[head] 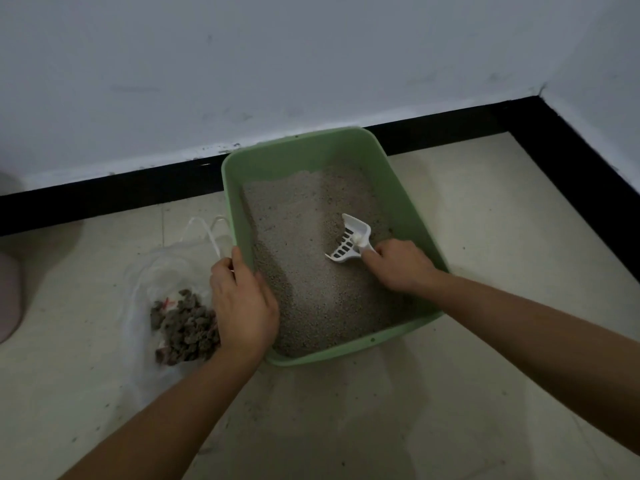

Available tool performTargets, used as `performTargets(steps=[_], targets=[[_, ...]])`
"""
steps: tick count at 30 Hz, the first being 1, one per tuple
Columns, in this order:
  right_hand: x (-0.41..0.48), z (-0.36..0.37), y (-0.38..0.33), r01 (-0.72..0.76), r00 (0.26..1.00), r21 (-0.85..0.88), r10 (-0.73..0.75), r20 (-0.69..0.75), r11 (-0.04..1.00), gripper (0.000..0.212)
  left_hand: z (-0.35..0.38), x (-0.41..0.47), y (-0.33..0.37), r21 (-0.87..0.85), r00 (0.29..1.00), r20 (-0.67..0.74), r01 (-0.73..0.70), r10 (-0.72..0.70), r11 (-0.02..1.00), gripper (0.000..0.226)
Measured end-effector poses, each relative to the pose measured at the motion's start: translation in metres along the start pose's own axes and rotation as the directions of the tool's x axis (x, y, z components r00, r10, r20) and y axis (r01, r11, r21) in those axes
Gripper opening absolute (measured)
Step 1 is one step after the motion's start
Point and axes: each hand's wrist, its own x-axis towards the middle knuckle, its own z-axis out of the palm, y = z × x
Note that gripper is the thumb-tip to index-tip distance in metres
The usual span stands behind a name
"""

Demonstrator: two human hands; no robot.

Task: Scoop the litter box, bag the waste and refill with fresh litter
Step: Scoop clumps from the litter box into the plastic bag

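Note:
A pale green litter box (pixel 388 157) sits on the tiled floor against the black skirting, filled with grey litter (pixel 304 237). My right hand (pixel 401 265) grips the handle of a white slotted scoop (pixel 351 239), whose blade rests on the litter near the box's right side. My left hand (pixel 242 299) clasps the box's left rim, thumb inside. To the left of the box lies a clear plastic bag (pixel 152 271), spread open on the floor, holding a pile of dark waste clumps (pixel 187 327).
A white wall and black skirting (pixel 104 199) run behind the box and turn a corner at the right. A pinkish object (pixel 8 292) shows at the left frame edge. Cream floor tiles (pixel 485 209) extend to the right and in front of the box.

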Motion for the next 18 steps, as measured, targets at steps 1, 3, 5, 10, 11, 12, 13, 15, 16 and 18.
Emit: performTargets(steps=[1, 3, 5, 10, 11, 12, 13, 15, 16, 18], targets=[[0.003, 0.005, -0.002, 0.007, 1.000, 0.023, -0.007, -0.004, 1.000, 0.059, 0.000, 0.000, 0.000, -0.010, 1.000, -0.001, 0.000, 0.000, 1.000, 0.054], [0.009, 0.012, -0.008, 0.024, 0.999, 0.059, -0.022, -0.022, 0.998, 0.054, 0.001, 0.000, -0.001, -0.021, 1.000, -0.006, 0.003, -0.003, 1.000, 0.055], [0.013, 0.017, -0.010, 0.026, 0.999, 0.094, -0.021, -0.050, 0.995, 0.050, 0.000, 0.000, -0.001, -0.030, 1.000, -0.014, 0.004, -0.004, 1.000, 0.055], [0.006, 0.015, -0.007, 0.098, 0.989, 0.266, -0.064, -0.134, 0.959, 0.039, 0.000, 0.000, -0.001, -0.047, 1.000, -0.026, 0.004, -0.005, 0.999, 0.053], [0.002, 0.013, -0.006, 0.122, 0.984, 0.306, -0.074, -0.163, 0.944, 0.037, 0.000, 0.000, -0.002, -0.055, 1.000, -0.023, 0.005, -0.007, 0.998, 0.053], [-0.001, 0.010, -0.005, 0.148, 0.978, 0.335, -0.086, -0.192, 0.931, 0.036, 0.000, 0.000, -0.003, -0.067, 1.000, -0.021, 0.009, -0.010, 0.998, 0.054], [-0.004, 0.008, -0.003, 0.166, 0.973, 0.350, -0.095, -0.211, 0.922, 0.034, 0.000, 0.000, -0.003, -0.078, 1.000, -0.019, 0.014, -0.016, 0.997, 0.056], [-0.011, 0.005, 0.000, 0.195, 0.966, 0.335, -0.122, -0.226, 0.922, 0.033, 0.000, 0.000, -0.004, -0.098, 0.999, -0.019, 0.029, -0.031, 0.995, 0.059], [-0.014, 0.004, 0.001, 0.206, 0.962, 0.320, -0.131, -0.239, 0.925, 0.032, 0.000, -0.001, -0.004, -0.106, 0.999, -0.019, 0.033, -0.035, 0.994, 0.060], [-0.021, 0.001, 0.004, 0.228, 0.950, 0.298, -0.144, -0.278, 0.927, 0.032, 0.000, -0.001, -0.005, -0.118, 0.999, -0.019, 0.034, -0.036, 0.992, 0.061]])
